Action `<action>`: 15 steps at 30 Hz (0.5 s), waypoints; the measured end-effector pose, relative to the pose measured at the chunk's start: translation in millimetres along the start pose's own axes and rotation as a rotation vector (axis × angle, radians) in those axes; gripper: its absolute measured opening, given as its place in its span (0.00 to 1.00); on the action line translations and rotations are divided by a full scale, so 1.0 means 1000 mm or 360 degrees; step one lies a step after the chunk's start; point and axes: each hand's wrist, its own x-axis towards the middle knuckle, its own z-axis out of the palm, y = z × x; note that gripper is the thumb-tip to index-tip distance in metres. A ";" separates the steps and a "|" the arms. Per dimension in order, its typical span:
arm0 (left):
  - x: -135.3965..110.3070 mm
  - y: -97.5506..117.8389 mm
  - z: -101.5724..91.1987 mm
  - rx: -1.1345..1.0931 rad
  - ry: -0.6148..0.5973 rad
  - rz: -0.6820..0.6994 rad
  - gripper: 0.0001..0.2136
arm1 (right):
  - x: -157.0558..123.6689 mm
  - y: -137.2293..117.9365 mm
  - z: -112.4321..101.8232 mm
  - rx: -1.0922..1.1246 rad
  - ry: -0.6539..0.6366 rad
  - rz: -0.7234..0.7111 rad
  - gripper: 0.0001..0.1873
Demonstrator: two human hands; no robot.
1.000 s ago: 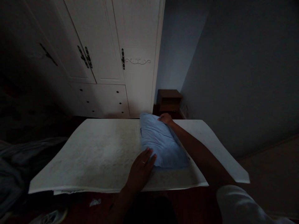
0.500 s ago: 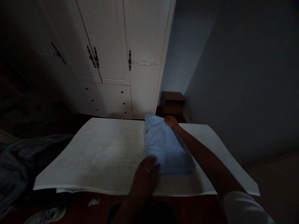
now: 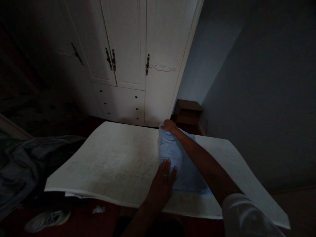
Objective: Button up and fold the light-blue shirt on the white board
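Note:
A folded light blue garment [image 3: 189,176] lies across a white board-like tabletop [image 3: 118,158], with creases along its left part and a small dark mark on its left edge. My left hand [image 3: 163,182], a ring on one finger, rests with outstretched fingers on the garment's near left part. At the far left corner, my right hand [image 3: 170,126] is closed on the fabric, a bit of blue cloth showing beside the fingers. My right forearm crosses over the garment and hides some of its right side.
Beyond the table stands a white wardrobe [image 3: 158,92] with dark handles. A small brown cabinet [image 3: 189,107] sits in the corner by the wall. Dark crumpled fabric [image 3: 19,168] lies at left, and a shoe [image 3: 48,220] and crumpled wrapper [image 3: 98,209] are on the red floor.
My right hand has moved left along the garment's far edge to its far left corner. My left hand stays at the near left part. The view has shifted slightly.

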 end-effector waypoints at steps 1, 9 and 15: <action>-0.002 0.000 0.003 0.0010 0.0030 0.0002 0.34 | 0.004 0.001 0.001 0.0013 0.0002 0.0005 0.18; -0.014 0.007 0.016 -0.0004 0.0129 -0.0059 0.18 | 0.010 0.018 0.020 0.0146 0.0210 0.0117 0.17; -0.011 0.012 0.002 -0.0005 0.0052 -0.0103 0.15 | -0.002 0.018 0.019 0.0189 0.0202 0.0001 0.17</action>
